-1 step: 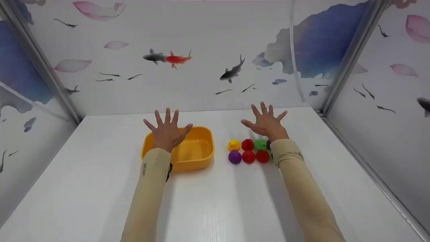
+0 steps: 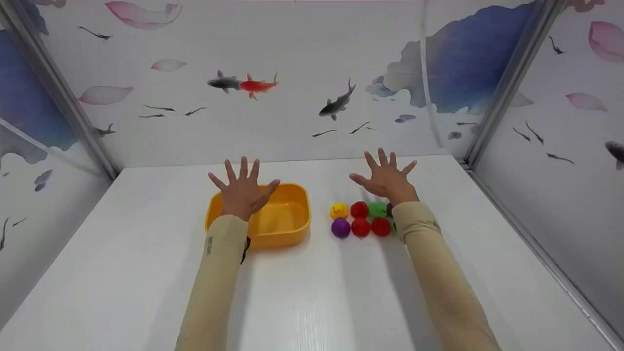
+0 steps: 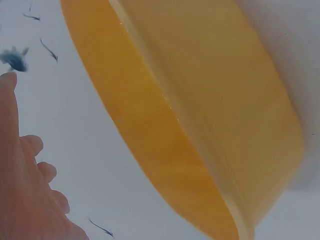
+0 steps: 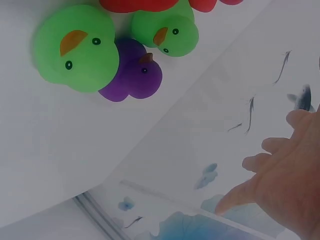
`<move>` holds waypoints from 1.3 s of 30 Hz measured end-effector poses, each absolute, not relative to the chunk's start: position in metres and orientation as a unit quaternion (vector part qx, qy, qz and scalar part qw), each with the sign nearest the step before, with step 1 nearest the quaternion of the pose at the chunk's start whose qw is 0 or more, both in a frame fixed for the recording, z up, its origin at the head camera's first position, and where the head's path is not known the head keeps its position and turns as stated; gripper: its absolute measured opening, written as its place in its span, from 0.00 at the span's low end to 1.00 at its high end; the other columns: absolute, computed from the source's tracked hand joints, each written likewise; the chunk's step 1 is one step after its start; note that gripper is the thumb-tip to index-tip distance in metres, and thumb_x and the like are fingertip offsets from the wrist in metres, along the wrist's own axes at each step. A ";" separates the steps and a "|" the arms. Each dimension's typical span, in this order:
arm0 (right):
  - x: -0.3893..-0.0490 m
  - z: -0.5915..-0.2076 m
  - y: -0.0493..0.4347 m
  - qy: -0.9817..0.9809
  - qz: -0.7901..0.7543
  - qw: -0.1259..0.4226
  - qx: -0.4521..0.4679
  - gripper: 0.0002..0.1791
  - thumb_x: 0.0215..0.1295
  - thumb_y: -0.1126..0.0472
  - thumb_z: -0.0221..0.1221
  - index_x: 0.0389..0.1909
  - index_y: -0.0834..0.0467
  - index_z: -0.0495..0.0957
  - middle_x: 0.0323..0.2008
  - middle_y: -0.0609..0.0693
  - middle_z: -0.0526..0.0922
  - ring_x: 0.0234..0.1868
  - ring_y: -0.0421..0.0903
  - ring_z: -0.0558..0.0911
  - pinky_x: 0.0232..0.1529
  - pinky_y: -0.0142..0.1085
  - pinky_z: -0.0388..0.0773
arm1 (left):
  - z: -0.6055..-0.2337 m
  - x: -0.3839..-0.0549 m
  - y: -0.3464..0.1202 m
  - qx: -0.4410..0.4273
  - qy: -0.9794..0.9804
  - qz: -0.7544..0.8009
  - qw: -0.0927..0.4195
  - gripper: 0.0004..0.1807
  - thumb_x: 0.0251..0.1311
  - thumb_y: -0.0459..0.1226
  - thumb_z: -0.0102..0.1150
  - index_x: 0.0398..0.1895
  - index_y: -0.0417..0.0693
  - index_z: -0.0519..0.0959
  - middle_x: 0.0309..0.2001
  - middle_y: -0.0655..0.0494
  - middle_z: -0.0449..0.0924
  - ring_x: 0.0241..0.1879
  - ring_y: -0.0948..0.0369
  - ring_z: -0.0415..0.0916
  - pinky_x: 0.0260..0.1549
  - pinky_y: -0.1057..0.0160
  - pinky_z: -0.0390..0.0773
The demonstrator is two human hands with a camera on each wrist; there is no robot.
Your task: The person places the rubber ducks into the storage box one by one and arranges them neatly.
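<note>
Our left hand (image 2: 242,194), near the rounded yellow plastic basin (image 2: 278,240), and right hand (image 2: 389,182), near multicoloured rubber ducks (image 2: 360,227), splay empty fingers. We'd best pinch ducks singly.

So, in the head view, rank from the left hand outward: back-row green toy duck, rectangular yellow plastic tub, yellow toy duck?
1. Yellow plastic tub, overlapped by left hand.
2. Yellow toy duck, right of tub.
3. Green toy duck, farther right.

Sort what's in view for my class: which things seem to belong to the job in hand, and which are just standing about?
Probably the job:
yellow tub
yellow toy
red toys
green ducks
purple toys
left hand
right hand

Just surroundings:
white table
printed wall panels
</note>
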State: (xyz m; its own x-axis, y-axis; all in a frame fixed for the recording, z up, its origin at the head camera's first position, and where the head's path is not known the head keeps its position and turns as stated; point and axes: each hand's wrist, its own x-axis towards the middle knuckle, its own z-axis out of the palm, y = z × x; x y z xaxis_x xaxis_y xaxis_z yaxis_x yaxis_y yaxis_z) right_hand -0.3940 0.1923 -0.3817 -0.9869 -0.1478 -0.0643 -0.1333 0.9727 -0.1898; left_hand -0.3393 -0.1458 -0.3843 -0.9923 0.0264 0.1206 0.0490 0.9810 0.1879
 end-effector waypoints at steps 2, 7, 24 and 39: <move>-0.394 -0.381 0.192 0.992 -0.093 0.038 -0.070 0.49 0.69 0.26 0.38 0.81 0.48 0.37 0.81 0.63 0.32 0.79 0.71 0.34 0.63 0.80 0.19 | -0.384 -0.339 -0.145 -0.020 -0.994 -0.095 0.058 0.48 0.67 0.71 0.31 0.82 0.54 0.44 0.82 0.43 0.37 0.79 0.33 0.27 0.67 0.20 0.26; -0.392 -0.381 0.191 0.993 -0.089 0.037 -0.071 0.50 0.69 0.26 0.38 0.81 0.49 0.38 0.81 0.63 0.33 0.79 0.71 0.35 0.64 0.80 0.21 | -0.384 -0.339 -0.145 -0.022 -0.994 -0.095 0.053 0.49 0.67 0.71 0.32 0.82 0.54 0.43 0.82 0.43 0.36 0.78 0.33 0.27 0.67 0.20 0.26; -0.386 -0.379 0.194 0.989 -0.098 0.030 -0.109 0.51 0.67 0.25 0.40 0.81 0.49 0.38 0.81 0.62 0.35 0.80 0.69 0.36 0.63 0.79 0.18 | -0.378 -0.327 -0.149 -0.059 -0.989 -0.131 0.025 0.48 0.68 0.70 0.31 0.82 0.55 0.40 0.82 0.44 0.32 0.78 0.32 0.23 0.65 0.20 0.22; -0.356 -0.386 0.198 0.974 -0.185 0.009 -0.133 0.50 0.66 0.24 0.42 0.81 0.46 0.42 0.82 0.55 0.33 0.81 0.64 0.34 0.68 0.74 0.18 | -0.381 -0.293 -0.153 -0.083 -0.972 -0.214 0.042 0.46 0.67 0.69 0.33 0.82 0.58 0.45 0.82 0.48 0.35 0.79 0.33 0.27 0.65 0.20 0.22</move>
